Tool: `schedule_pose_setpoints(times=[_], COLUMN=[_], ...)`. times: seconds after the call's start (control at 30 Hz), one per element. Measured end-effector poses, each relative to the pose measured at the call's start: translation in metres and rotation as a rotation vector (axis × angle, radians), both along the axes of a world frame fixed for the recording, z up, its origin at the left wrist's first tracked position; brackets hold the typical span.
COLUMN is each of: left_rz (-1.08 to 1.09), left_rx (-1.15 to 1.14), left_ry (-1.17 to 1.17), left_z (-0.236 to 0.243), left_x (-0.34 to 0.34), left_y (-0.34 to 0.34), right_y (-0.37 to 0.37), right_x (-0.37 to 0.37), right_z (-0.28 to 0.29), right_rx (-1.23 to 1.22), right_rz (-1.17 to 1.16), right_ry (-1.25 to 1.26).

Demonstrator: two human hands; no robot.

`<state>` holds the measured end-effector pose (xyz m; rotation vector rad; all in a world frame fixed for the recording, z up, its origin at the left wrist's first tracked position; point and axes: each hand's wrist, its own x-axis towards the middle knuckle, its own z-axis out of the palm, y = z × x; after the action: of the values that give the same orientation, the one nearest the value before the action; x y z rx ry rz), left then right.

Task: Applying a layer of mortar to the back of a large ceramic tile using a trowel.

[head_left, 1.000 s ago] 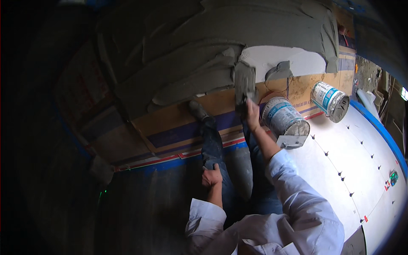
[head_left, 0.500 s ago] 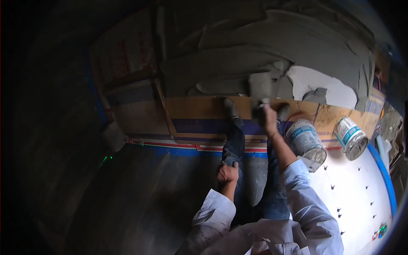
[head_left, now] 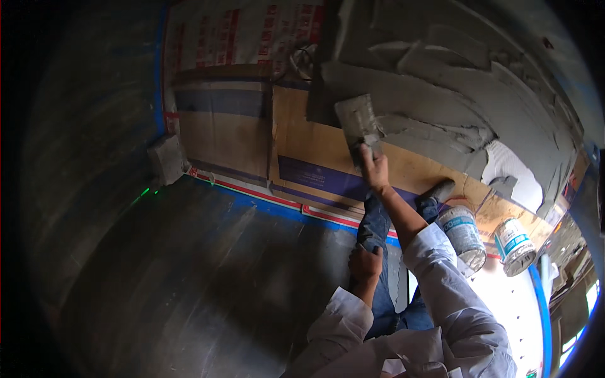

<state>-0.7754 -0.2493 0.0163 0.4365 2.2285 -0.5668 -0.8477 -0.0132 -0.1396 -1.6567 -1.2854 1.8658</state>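
My right hand (head_left: 374, 167) is closed round the handle of a broad, flat trowel (head_left: 357, 117). Grey paste coats the trowel's rectangular blade, which lies at the lower left edge of a spread grey mortar-like layer (head_left: 435, 94); whether it touches the layer I cannot tell. Farther right, a white ridged patch (head_left: 513, 175) breaks the grey, with a small lump of paste on it. At my left knee, my left hand (head_left: 365, 263) is closed with the thumb up; what is inside its fingers is hidden.
Flattened cardboard (head_left: 315, 138) borders the grey layer, with printed sheeting (head_left: 239, 38) beyond it. Two paste-smeared buckets (head_left: 463, 236) are right of my legs, near a brightly lit white surface (head_left: 498, 309). Blue tape (head_left: 252, 205) edges the dark surface at left. A grey block (head_left: 167, 159) sits far left.
My right hand has moved the trowel left along the grey layer's near edge. The view has swung left, showing more sheeting and cardboard. My left hand stays by my knee.
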Motion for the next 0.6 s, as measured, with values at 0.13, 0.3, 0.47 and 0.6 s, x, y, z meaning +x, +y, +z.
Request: schedule_pose_setpoints(times=[0.13, 0.3, 0.47, 0.6], left_rz=[0.124, 0.201, 0.213, 0.155], left_rx=[-0.01, -0.01, -0.082, -0.044], left_ry=[-0.088, -0.097, -0.095, -0.115], left_z=[-0.002, -0.006, -0.004, -0.002], left_x=[-0.006, -0.026, -0.04, -0.034], left_y=[0.021, 0.012, -0.002, 0.015], right_y=[-0.015, -0.027, 0.005, 0.042], right_x=[-0.065, -0.111, -0.13, -0.143], right_z=[-0.004, 0.026, 0.092, 0.066], right_rx=[0.038, -0.033, -0.262, -0.368], right_rz=[0.276, 0.519, 0.474, 0.397], right_ry=[-0.167, -0.229, -0.174, -0.103])
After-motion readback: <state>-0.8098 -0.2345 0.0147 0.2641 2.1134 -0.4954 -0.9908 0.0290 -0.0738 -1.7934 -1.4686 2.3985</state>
